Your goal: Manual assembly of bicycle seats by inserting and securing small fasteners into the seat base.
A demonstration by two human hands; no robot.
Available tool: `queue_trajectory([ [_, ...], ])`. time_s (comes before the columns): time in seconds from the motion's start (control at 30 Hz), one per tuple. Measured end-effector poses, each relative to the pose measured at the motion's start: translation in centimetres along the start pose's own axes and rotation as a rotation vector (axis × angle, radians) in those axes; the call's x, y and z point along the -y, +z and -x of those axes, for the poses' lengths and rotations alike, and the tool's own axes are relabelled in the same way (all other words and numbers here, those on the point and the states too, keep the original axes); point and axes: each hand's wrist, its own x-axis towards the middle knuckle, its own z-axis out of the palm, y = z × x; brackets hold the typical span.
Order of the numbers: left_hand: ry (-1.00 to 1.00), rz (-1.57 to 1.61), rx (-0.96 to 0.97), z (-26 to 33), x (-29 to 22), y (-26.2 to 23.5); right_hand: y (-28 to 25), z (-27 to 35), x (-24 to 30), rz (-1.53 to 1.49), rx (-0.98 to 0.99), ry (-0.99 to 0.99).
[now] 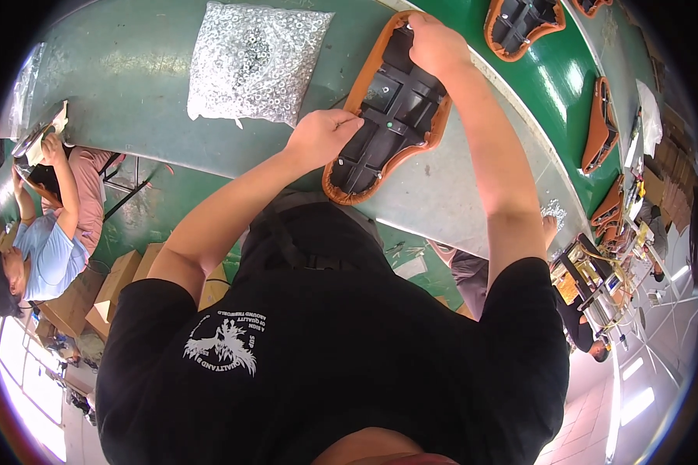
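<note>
A seat with a brown upholstered rim [334, 188] lies upside down on the table in front of me. Its ribbed black plastic underside [392, 101] faces up, with a small green spot near the middle. My right hand [440, 48] is closed at the seat's far end, fingertips at the rim beside a small pale piece; what they pinch cannot be made out. Over the seat's left edge, my left hand [323, 139] has its thumb and fingers pressed together; anything between them is too small to name. A clear bag of small metal nuts [260, 62] lies to the left.
Beyond the table edge, a green surface [547, 101] carries more brown seats [523, 27], some along the right side [599, 128]. Small metal pieces [553, 211] lie on the table at right. One person [50, 240] works at left near cardboard boxes [116, 283]; another person's hand [549, 226] shows at right.
</note>
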Motion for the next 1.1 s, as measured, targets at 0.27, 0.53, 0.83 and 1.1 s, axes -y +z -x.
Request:
queue_trajectory([
  [0.27,-0.123,0.182,0.083,0.1,1.2,0.2,0.1,6.8,1.9,-0.46,0.158,0.093],
  [0.53,-0.395,0.737,0.376,2.7,3.1,0.9,3.4,11.1,4.7,-0.325,0.165,0.012],
  [0.83,-0.356,0.834,0.456,4.2,3.0,2.7,4.0,9.9,5.6,-0.2,0.148,-0.035],
  [1.1,-0.283,0.768,0.395,3.0,3.3,2.3,1.7,9.1,1.7,-0.625,-0.051,0.226],
])
